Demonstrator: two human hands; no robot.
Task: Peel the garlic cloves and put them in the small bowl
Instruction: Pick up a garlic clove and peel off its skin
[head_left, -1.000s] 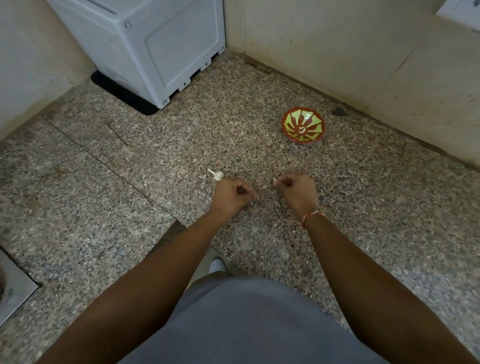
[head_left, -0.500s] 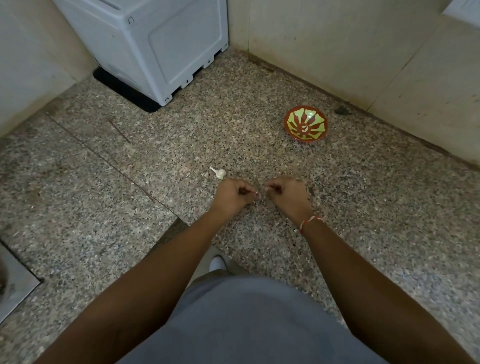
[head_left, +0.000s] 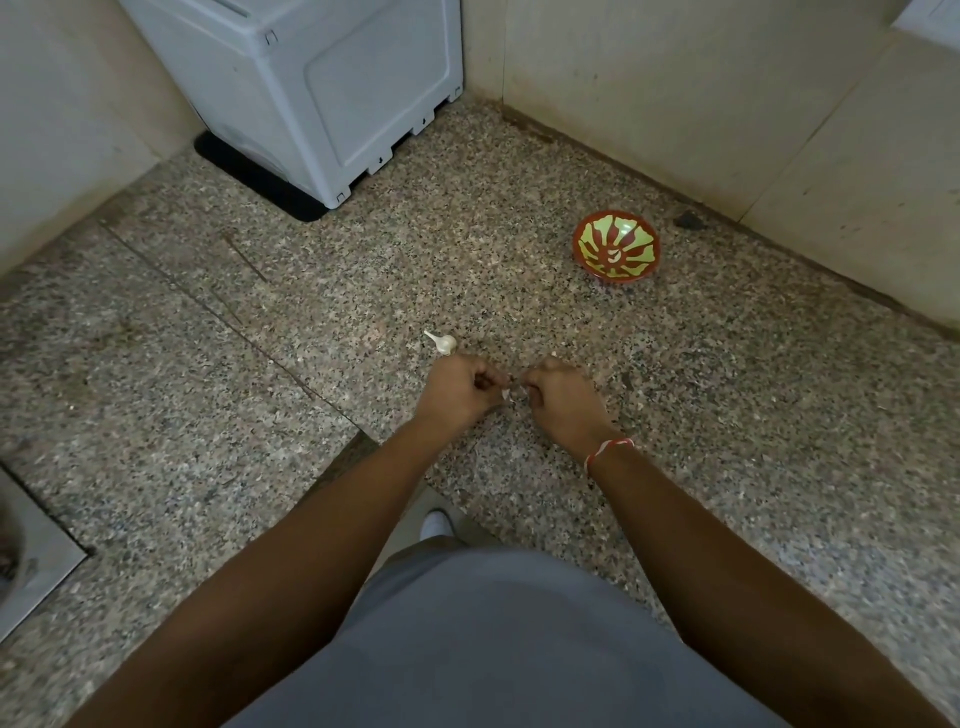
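Both arms reach forward, left hand (head_left: 457, 387) and right hand (head_left: 558, 395) close together, fingers curled.

Both hands met above the speckled stone counter (head_left: 260, 415). The left hand (head_left: 457, 392) and the right hand (head_left: 558, 397) had fingers (head_left: 485, 376) curled, pinching a small pale garlic clove (head_left: 508, 394) between them. A garlic bulb (head_left: 444, 343) lay just beyond the left hand. The small bowl (head_left: 616, 247) sat well apart near the wall, and a white appliance (head_left: 332, 88) stood in the corner.
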